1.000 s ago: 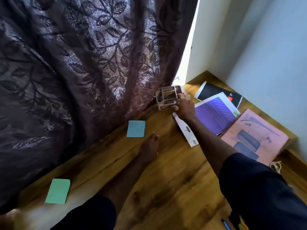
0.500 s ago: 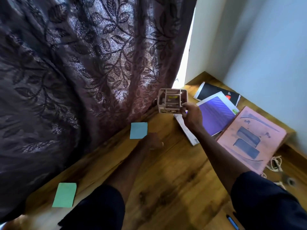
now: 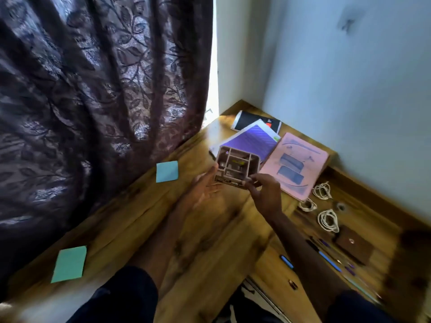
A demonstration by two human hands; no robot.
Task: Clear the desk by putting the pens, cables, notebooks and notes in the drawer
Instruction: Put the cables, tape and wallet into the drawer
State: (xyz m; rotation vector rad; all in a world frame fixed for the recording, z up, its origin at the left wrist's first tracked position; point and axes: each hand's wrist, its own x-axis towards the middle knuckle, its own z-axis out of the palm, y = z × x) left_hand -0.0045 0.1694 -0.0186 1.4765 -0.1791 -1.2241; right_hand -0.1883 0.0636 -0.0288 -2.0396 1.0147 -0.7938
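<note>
A green note (image 3: 68,264) lies flat nearest, at 7 o'clock on the wooden counter (image 3: 221,252). At 4 o'clock several pens (image 3: 330,261) are strewn, blurred, and a brown case (image 3: 354,247) is set just beyond them. Past the case, at 3 o'clock, coiled white cables (image 3: 327,220) are laid apart from one another.

At the middle, an organizer (image 3: 238,166) with small compartments is held above the counter, tilted toward the camera. Its near right corner is pinched by the right hand (image 3: 264,194), with thumb and fingers curled on the rim. The left hand (image 3: 205,188) is spread palm up with straight fingers, and its fingertips touch the organizer's left side.

A blue note (image 3: 167,171) is laid at 9 o'clock of the organizer, near the curtain (image 3: 93,101). At 1 o'clock three notebooks are overlapped. A pink notebook (image 3: 295,164) is nearest, just beside the farthest cable. A purple notebook (image 3: 250,141) is partly hidden behind the organizer. A black notebook (image 3: 256,121) is farthest, in the corner by the wall (image 3: 349,78).
</note>
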